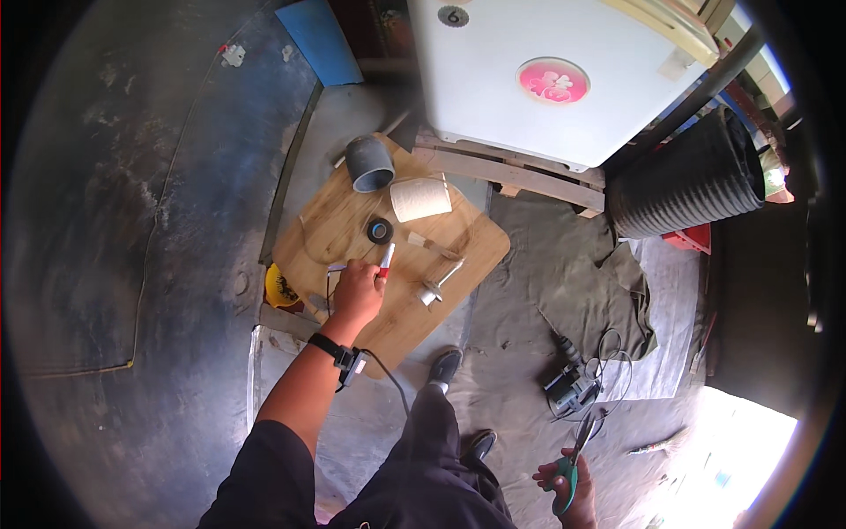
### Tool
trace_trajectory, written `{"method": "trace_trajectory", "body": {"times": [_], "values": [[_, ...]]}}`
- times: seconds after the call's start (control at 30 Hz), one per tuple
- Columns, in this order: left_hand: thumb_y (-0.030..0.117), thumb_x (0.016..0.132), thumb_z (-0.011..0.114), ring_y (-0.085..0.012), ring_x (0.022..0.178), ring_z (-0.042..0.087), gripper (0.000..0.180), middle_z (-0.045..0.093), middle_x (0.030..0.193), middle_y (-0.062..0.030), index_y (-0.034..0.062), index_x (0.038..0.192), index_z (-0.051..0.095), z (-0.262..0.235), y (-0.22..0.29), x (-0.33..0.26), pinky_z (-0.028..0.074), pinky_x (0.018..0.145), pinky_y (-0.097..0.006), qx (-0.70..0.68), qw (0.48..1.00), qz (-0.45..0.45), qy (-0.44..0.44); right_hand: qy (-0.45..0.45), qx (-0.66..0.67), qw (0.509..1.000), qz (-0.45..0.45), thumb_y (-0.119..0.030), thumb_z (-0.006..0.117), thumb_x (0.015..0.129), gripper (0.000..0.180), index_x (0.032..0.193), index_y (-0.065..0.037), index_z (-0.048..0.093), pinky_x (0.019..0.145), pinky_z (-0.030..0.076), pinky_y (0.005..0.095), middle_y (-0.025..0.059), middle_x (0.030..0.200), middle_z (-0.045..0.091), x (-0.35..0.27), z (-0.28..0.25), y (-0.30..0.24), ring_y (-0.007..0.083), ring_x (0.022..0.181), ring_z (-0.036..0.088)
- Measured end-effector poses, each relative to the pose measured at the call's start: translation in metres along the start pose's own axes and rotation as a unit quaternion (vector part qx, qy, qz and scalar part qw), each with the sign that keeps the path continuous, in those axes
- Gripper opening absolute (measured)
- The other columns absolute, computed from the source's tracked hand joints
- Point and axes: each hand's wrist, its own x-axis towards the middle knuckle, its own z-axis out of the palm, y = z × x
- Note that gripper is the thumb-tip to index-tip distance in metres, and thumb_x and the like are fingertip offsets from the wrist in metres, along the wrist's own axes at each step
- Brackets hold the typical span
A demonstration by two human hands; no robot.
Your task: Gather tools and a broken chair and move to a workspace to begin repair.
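My left hand (359,291) reaches over a low wooden board (458,251) and grips a red and white marker pen (386,260), its tip pointing toward a black tape roll (380,230). My right hand (564,480) hangs low at the lower right and holds green-handled scissors (575,458), blades pointing up. On the board also lie a grey pipe piece (368,164), a cream cylinder roll (420,199), a small brush (432,244) and a metal fitting (434,289).
A white appliance (546,79) stands on a wooden pallet (520,175) behind the board. A black corrugated hose (692,181) lies at the right. A power tool with a cord (573,388) rests on grey cloth (564,273). A yellow object (280,288) sits beside the board.
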Motion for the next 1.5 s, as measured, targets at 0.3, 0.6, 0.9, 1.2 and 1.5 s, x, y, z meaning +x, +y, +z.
{"method": "trace_trajectory", "body": {"times": [0.3, 0.6, 0.9, 1.2, 1.5], "values": [[0.023, 0.085, 0.065, -0.0368, 0.107, 0.058, 0.031, 0.052, 0.127, -0.0189, 0.0059, 0.110, 0.063, 0.047, -0.007, 0.073, 0.049, 0.090, -0.044, -0.001, 0.999, 0.006, -0.042, 0.037, -0.034, 0.998, 0.043, -0.053, 0.049, 0.096, 0.070, 0.132, 0.006, 0.038, 0.065, 0.053, 0.0282, 0.0148, 0.095, 0.065, 0.033, 0.014, -0.009, 0.0209, 0.079, 0.067], [0.024, 0.089, 0.059, -0.0341, 0.104, 0.060, 0.026, 0.056, 0.123, -0.0148, 0.0074, 0.107, 0.066, 0.062, -0.024, 0.090, 0.050, 0.087, -0.043, -0.002, 0.997, -0.007, -0.074, 0.058, 0.059, 0.990, 0.115, -0.056, 0.051, 0.093, 0.075, 0.132, 0.007, 0.038, 0.065, 0.052, 0.0277, 0.0140, 0.095, 0.065, 0.040, 0.009, 0.014, 0.0202, 0.077, 0.066], [0.020, 0.088, 0.059, -0.0338, 0.099, 0.061, 0.019, 0.061, 0.115, -0.0136, 0.0093, 0.102, 0.068, 0.066, -0.045, 0.097, 0.051, 0.085, -0.041, -0.098, 0.994, 0.035, -0.027, 0.056, 0.036, 0.991, 0.114, -0.050, 0.063, 0.088, 0.074, 0.132, 0.003, 0.038, 0.068, 0.054, 0.0305, 0.0133, 0.093, 0.065, 0.047, 0.018, -0.010, 0.0224, 0.080, 0.067], [0.018, 0.086, 0.063, -0.0333, 0.090, 0.063, 0.010, 0.061, 0.103, -0.0132, 0.0108, 0.091, 0.068, 0.069, -0.035, 0.104, 0.052, 0.075, -0.043, -0.037, 0.998, 0.029, -0.029, 0.054, 0.025, 0.993, 0.104, -0.053, 0.064, 0.086, 0.077, 0.132, 0.004, 0.039, 0.067, 0.054, 0.0303, 0.0132, 0.092, 0.066, 0.048, 0.020, -0.004, 0.0215, 0.078, 0.067], [0.016, 0.078, 0.070, -0.0326, 0.082, 0.064, 0.020, 0.063, 0.092, -0.0104, 0.0111, 0.093, 0.059, 0.080, -0.029, 0.116, 0.051, 0.069, -0.044, -0.002, 0.999, -0.038, 0.028, 0.049, -0.032, 0.992, 0.115, -0.057, 0.054, 0.092, 0.076, 0.132, 0.006, 0.040, 0.063, 0.051, 0.0257, 0.0129, 0.091, 0.067, 0.051, 0.022, 0.000, 0.0167, 0.075, 0.065]]}}
